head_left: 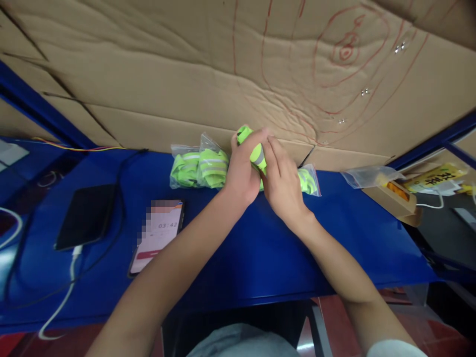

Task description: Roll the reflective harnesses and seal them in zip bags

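Between my two hands, at the back of the blue table, is a folded reflective vest (257, 154), neon yellow-green with a grey stripe. My left hand (243, 171) wraps round it from the left. From the other side my right hand (280, 176) presses on it, its fingers close together. Much of the vest is hidden behind the fingers. Left of my hands lie similar neon bundles in clear zip bags (212, 168). Another bagged bundle (308, 180) shows just right of my right hand, partly covered by it.
A cardboard wall (156, 74) with red pen lines rises behind the blue table (238, 263). To the left lie a lit phone (163, 230) and a dark device (87, 215) with a white cable. A clear plastic bag (366, 177) and an open cardboard box (394, 201) are at right.
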The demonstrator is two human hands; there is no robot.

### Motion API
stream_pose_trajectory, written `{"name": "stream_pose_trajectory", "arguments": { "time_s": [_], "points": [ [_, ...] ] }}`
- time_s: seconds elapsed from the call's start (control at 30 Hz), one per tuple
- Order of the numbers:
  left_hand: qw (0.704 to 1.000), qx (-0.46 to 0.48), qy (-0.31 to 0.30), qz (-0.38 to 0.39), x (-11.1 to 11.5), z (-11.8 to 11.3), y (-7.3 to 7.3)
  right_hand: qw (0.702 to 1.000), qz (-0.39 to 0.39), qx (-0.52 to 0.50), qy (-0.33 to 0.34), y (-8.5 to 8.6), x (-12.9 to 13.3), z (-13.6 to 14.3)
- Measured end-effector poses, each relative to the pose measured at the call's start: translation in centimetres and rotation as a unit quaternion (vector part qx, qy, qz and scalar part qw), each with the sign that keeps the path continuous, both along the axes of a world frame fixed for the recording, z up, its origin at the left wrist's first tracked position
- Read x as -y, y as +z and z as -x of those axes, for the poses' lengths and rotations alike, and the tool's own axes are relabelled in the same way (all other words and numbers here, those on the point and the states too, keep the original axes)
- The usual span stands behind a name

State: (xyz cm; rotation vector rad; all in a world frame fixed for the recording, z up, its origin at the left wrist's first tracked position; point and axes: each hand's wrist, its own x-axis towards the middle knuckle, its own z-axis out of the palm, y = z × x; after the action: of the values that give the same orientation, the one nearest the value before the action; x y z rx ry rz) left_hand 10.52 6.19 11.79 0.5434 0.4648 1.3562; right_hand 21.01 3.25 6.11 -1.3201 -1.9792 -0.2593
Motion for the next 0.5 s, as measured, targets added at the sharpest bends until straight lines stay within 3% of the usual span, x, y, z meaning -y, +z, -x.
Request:
{"name": "stream_pose_trajectory", "arguments": {
  "time_s": [0.1, 0.17, 0.27, 0.37, 0.5],
  "points": [
    [0.999, -0.034, -0.005, 0.002, 0.8, 0.1, 0.6, 1.000, 0.008, -0.001, -0.014, 0.1, 0.3, 0.2],
    [0.998, -0.060, -0.003, -0.008, 0.7, 0.2, 0.2, 0.999, 0.033, 0.010, -0.005, 0.1, 0.5, 0.3],
    [0.997, -0.069, 0.000, -0.016, -0.4, 0.5, -1.0, 0.992, 0.096, 0.004, 0.083, 0.6, 0.4, -0.4],
    [0.997, -0.076, -0.004, -0.028, -1.5, 0.9, -1.4, 0.971, 0.138, -0.088, 0.172, 1.6, -0.5, -2.5],
    [0.994, -0.074, -0.004, -0.084, -1.4, 1.1, -0.6, 0.940, 0.059, -0.329, 0.063, 2.5, -2.1, -4.9]
  ]
}}
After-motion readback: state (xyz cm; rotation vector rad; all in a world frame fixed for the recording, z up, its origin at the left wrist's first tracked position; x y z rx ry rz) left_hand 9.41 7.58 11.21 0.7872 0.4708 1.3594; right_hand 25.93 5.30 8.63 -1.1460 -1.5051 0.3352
